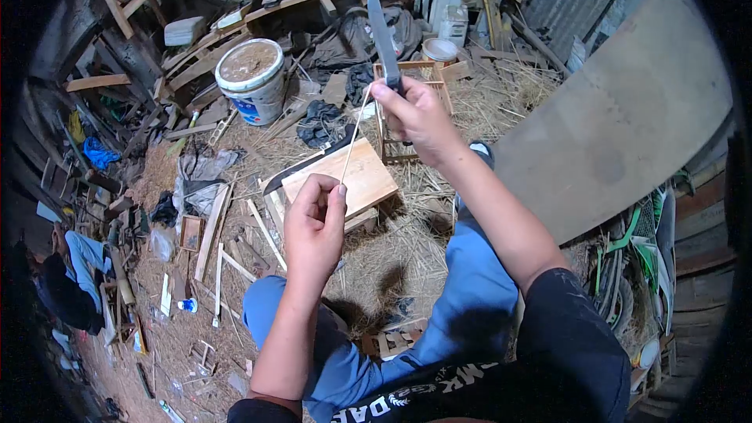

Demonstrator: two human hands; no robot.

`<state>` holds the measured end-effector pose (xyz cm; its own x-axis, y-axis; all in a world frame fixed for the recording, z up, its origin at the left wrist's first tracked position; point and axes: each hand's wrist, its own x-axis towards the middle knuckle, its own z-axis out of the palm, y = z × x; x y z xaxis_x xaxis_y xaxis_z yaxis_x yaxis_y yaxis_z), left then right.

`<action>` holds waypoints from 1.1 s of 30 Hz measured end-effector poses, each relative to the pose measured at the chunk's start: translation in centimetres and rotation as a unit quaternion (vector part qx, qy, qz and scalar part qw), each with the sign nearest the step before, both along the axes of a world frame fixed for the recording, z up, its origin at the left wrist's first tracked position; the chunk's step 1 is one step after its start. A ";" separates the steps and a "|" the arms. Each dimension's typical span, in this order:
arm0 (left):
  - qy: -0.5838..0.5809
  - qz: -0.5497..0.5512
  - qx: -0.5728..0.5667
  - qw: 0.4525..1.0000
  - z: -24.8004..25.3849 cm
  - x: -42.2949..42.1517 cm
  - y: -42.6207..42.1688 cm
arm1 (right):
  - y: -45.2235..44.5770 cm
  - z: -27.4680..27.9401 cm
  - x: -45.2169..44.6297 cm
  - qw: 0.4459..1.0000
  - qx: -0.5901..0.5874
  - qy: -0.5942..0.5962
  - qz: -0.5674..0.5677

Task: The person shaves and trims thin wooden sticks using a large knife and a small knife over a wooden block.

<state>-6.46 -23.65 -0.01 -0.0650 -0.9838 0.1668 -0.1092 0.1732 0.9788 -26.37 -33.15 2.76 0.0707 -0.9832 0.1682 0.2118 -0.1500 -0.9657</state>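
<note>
A knife (381, 31) points blade-up in my right hand (419, 119), whose fingers are wrapped round its dark handle. Between the thumb and fingers of my left hand (316, 219) is the lower end of a thin wooden stick (355, 139). The stick slants up to the thumb of my right hand, close to the base of the blade; whether that thumb presses on it I cannot tell. Below both hands lies a pale wooden block (362, 176). A second, longer blade with a dark handle (342, 143) rests along the block's far edge.
Beyond the block stands a small slatted wooden frame (428, 78). A white bucket (254, 82) filled with brownish material is at the back left. A large flat board (603, 133) leans at the right. Wood strips (211, 231) and straw cover the ground on the left.
</note>
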 end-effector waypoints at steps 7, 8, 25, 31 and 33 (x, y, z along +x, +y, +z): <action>-0.067 -0.044 -0.020 0.997 -0.8 -0.5 -0.5 | -0.2 -0.8 -1.6 0.989 0.040 -0.107 0.097; -0.045 -0.080 -0.004 0.996 -0.9 -0.4 -0.7 | 0.0 -0.8 -1.8 0.988 0.043 -0.105 0.101; 0.200 -0.187 0.128 0.953 1.4 -2.8 -1.5 | 3.0 0.8 -1.6 0.993 -0.079 0.086 0.004; 0.204 -0.103 0.103 0.968 1.7 -2.9 -2.0 | 3.8 -1.1 -2.9 0.923 -0.209 0.324 -0.012; 0.201 -0.088 0.109 0.969 1.6 -3.2 -1.8 | 4.4 -0.6 -2.7 0.904 -0.227 0.361 -0.013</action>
<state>-9.64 -25.45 1.63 -0.2075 -0.9782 0.0027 0.3017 -0.0614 0.9514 -29.10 -28.78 2.13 0.3016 -0.8269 0.4746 -0.4594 -0.5622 -0.6877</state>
